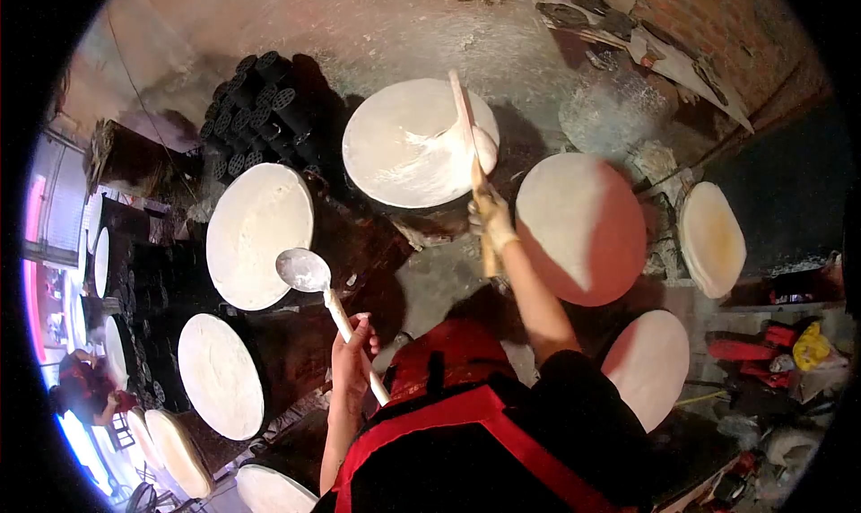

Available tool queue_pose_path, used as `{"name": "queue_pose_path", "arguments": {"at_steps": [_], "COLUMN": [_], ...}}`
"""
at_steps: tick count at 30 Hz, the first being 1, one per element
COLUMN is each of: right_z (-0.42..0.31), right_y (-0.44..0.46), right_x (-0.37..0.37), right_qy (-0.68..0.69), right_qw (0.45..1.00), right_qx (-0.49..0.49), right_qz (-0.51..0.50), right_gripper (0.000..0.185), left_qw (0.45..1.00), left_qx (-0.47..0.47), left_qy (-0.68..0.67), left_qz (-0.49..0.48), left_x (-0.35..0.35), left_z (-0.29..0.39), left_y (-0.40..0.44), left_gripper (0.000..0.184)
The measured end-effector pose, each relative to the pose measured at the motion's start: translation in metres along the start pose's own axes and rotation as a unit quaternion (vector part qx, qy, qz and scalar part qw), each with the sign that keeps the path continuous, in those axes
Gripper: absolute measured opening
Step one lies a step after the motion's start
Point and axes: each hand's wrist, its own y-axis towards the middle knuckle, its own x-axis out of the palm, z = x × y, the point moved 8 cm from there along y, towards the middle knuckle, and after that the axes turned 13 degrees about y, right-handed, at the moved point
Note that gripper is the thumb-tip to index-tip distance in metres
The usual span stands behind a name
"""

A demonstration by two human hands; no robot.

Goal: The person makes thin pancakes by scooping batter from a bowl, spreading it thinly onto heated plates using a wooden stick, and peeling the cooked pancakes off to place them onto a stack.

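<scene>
My left hand (pixel 354 362) is closed around the long pale handle of a ladle (pixel 303 271). The ladle's round bowl is coated in whitish residue and overlaps the edge of a round pale disc (pixel 256 230). My right hand (pixel 491 219) grips a wooden spreader (pixel 465 114) by its handle. The long flat blade lies across the right side of the large round plate (pixel 377 154) ahead of me. Wet, shiny white batter (pixel 430 159) is streaked over that plate, with a thicker mass beside the blade.
More pale discs stand around me, including one partly in red shade (pixel 583 230) at right and one (pixel 221 376) at left. Black perforated coal briquettes (pixel 256 109) are stacked by the wall. A person (pixel 85 387) is at far left. Red and yellow items (pixel 780 347) lie at far right.
</scene>
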Motion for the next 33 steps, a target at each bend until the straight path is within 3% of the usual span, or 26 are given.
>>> {"name": "queue_pose_path", "arguments": {"at_steps": [2,3,5,6,7,8,10,11,13,14,16,17,19,20,21,22,25,26,28,30,31,33], "right_z": [0.011,0.014,0.027,0.035,0.004,0.002,0.004,0.009,0.006,0.001,-0.018,-0.035,-0.058,-0.054,-0.042,-0.03,0.004,0.007,-0.006,-0.02,-0.015,0.02], "right_y": [0.006,-0.006,0.0,-0.006,-0.043,-0.036,-0.019,-0.019,-0.027,-0.046,-0.058,-0.06,-0.042,-0.035,-0.031,-0.029,-0.043,-0.044,-0.063,-0.071,-0.065,-0.05], "right_x": [0.027,0.04,0.047,0.038,0.045,0.019,-0.043,-0.057,-0.037,-0.026,-0.009,-0.015,-0.022,-0.022,-0.021,-0.019,-0.052,-0.059,-0.069,-0.075,-0.083,-0.092], "right_qy": [-0.009,-0.145,-0.326,-0.133,0.012,-0.019,-0.126,-0.165,-0.263,-0.289,-0.332,-0.389,-0.405,-0.342,-0.27,-0.195,-0.132,-0.079,-0.054,0.03,-0.03,0.071], "right_qw": [0.999,0.988,0.938,0.979,0.99,0.998,0.961,0.938,0.928,0.943,0.934,0.919,0.835,0.906,0.933,0.952,0.987,0.994,0.992,0.985,0.987,0.995], "right_qx": [0.024,0.04,0.008,0.086,0.122,0.034,-0.245,-0.301,-0.257,-0.16,-0.129,-0.059,-0.369,-0.247,-0.236,-0.216,0.017,-0.003,-0.061,-0.169,-0.157,-0.066], "right_qz": [0.038,0.027,-0.118,-0.125,-0.063,-0.054,0.019,0.052,0.052,0.035,-0.021,0.017,0.049,0.027,-0.036,-0.096,-0.086,-0.073,-0.099,-0.032,0.003,-0.039], "right_gripper": [0.029,0.019,0.022,0.032,0.04,0.038,0.035,0.033,0.038,0.04,0.042,0.042,0.04,0.037,0.033,0.029,0.028,0.023,0.035,0.034,0.035,0.029], "left_qw": [1.0,0.999,0.997,0.991,0.987,0.993,0.995,0.998,0.997,0.997,0.994,0.997,0.992,0.993,0.996,0.996,0.995,0.994,0.991,0.986,0.983,0.989], "left_qx": [-0.014,-0.025,-0.046,-0.049,-0.064,-0.035,-0.028,-0.034,-0.079,-0.07,-0.066,-0.062,-0.062,-0.062,-0.054,-0.062,-0.043,-0.021,0.016,0.048,0.064,0.063], "left_qy": [0.011,0.021,0.046,0.089,0.096,0.074,0.071,0.043,0.016,0.043,0.088,0.048,0.106,0.089,0.055,0.046,0.052,0.056,0.099,0.103,0.129,0.092], "left_qz": [0.01,0.021,0.045,0.086,0.116,0.084,0.063,0.033,0.01,0.002,0.014,-0.019,-0.023,-0.046,-0.044,-0.054,-0.069,-0.088,-0.088,-0.119,-0.111,-0.098], "left_x": [0.011,0.016,0.027,0.034,0.031,0.03,0.033,0.039,0.03,0.029,0.039,0.047,0.048,0.045,0.056,0.054,0.066,0.063,0.072,0.095,0.105,0.119], "left_z": [-0.001,0.002,0.008,0.014,0.006,0.0,-0.001,-0.009,-0.021,-0.023,-0.01,-0.007,0.013,0.011,0.016,0.011,0.023,0.019,0.023,0.032,0.04,0.017], "left_y": [0.0,-0.001,-0.002,-0.008,-0.005,-0.001,0.006,0.013,0.028,0.016,0.001,-0.006,-0.013,-0.01,-0.014,-0.005,0.017,0.039,0.067,0.094,0.1,0.15], "left_gripper": [0.021,0.02,0.019,0.018,0.02,0.023,0.024,0.023,0.022,0.022,0.022,0.021,0.02,0.018,0.018,0.017,0.014,0.015,0.016,0.013,0.019,0.016]}}
